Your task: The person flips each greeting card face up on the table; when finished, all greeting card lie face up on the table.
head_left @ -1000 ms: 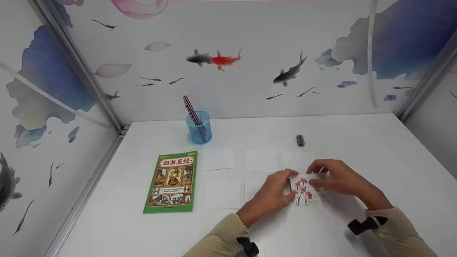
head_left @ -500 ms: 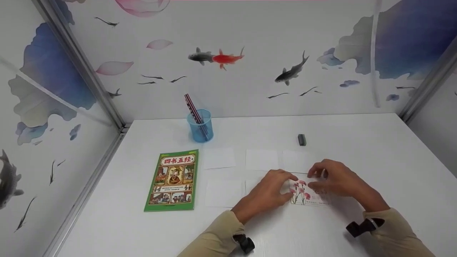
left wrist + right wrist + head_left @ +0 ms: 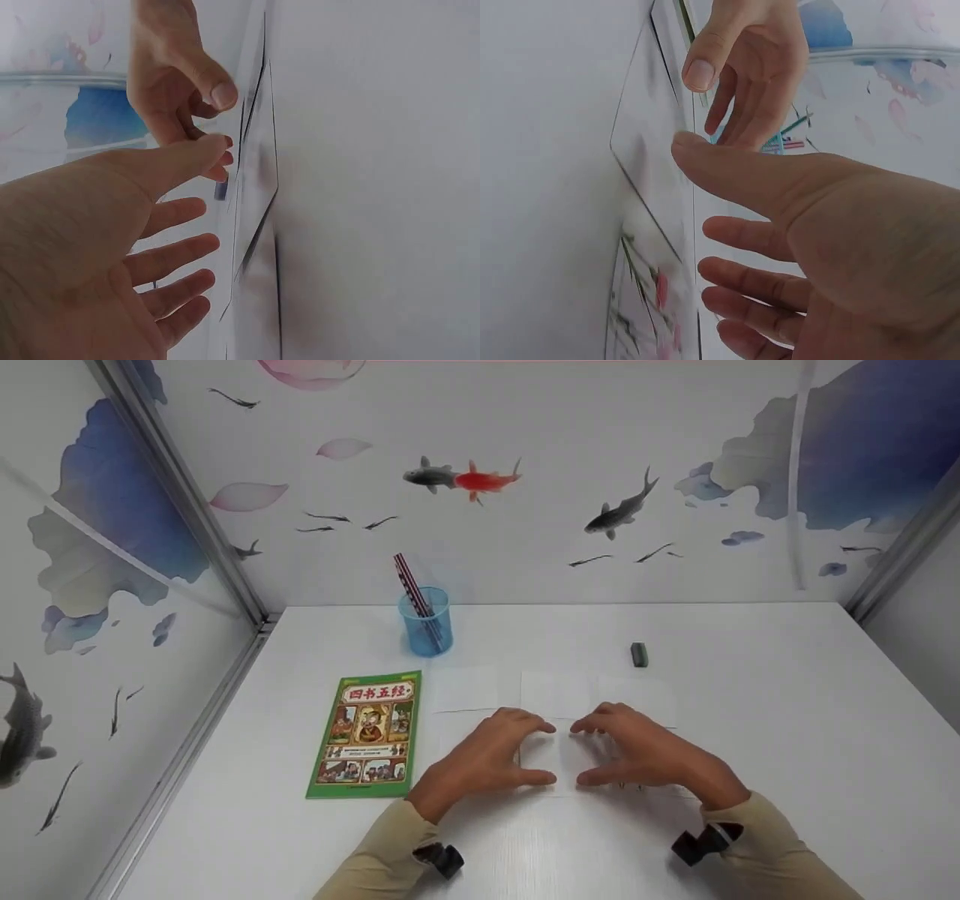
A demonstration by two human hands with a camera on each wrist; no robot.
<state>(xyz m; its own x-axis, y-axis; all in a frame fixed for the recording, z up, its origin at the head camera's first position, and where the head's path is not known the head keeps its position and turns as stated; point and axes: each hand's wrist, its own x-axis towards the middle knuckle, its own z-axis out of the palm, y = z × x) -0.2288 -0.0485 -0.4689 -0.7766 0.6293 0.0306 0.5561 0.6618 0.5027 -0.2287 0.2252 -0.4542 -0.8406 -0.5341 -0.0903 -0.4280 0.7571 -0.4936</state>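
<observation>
While both hands hover over the white table [image 3: 750, 697], the scene runs like this from the left. Well to the left of the left hand [image 3: 480, 761] lies a green comic-covered paperback book [image 3: 367, 733], and beyond it stands a translucent blue plastic cup [image 3: 427, 623] with striped pencils in it. That left hand is spread, fingers relaxed and gripping nothing, its tips just at the left edge of a blank white paper card [image 3: 553, 757]. The card lies flat between the 2 hands. The right hand [image 3: 645, 754] mirrors the left, fingers loosely extended at the card's right edge, holding nothing. Under its palm a card printed with pink flowers [image 3: 641, 311] peeks out, flat on the table. More blank white cards [image 3: 553, 694] lie in a row just beyond the fingertips. I judge the sorting roughly midway: several cards are laid out and this one is not yet lifted. A small dark eraser [image 3: 639, 654] sits farther beyond the right hand. Fish-painted walls [image 3: 570, 472] enclose the booth.
</observation>
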